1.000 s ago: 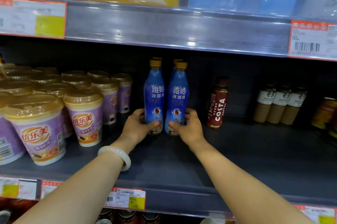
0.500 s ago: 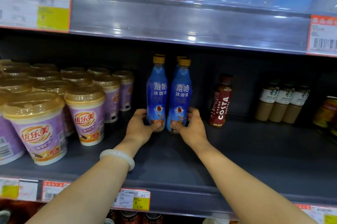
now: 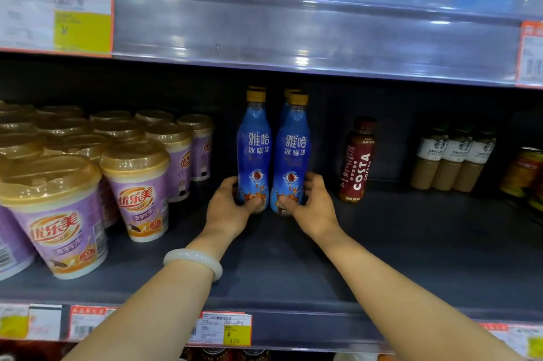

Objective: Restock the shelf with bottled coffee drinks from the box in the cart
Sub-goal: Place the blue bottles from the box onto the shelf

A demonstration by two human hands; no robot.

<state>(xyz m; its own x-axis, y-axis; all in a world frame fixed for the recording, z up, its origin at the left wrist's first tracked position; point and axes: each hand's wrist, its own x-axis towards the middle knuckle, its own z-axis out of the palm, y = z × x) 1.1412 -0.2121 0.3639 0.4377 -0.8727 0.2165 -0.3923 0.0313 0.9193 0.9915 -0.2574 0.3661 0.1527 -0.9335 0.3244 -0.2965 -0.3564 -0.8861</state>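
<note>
I have both hands reached deep onto the dark shelf [image 3: 411, 243], each curled round the base of a blue bottle: my left hand [image 3: 227, 207] grips the left bottle [image 3: 254, 152] with the thumb across its front, and my right hand [image 3: 316, 207] grips the right bottle [image 3: 292, 155] the same way, fingers wrapped behind it. Both bottles stand upright, side by side and almost touching, labels facing me, yellow caps on top; whether their bases rest on the shelf or sit just off it I cannot tell. Behind them I see the caps of further blue bottles [image 3: 289, 93], close against the front pair. A pale bangle [image 3: 194, 260] sits on my left wrist. To the left stands a crowd of purple cups [image 3: 138, 193] with gold lids, well apart from the bottles. To the right, near my right hand but not touching it, stands a dark red Costa bottle [image 3: 357, 160], and further right a row of three pale Starbucks bottles [image 3: 454, 160]. A price tag [image 3: 226, 328] is fixed to the shelf's front edge below my arms, and the upper shelf [image 3: 293, 37] shows blurred yellow and blue packs
</note>
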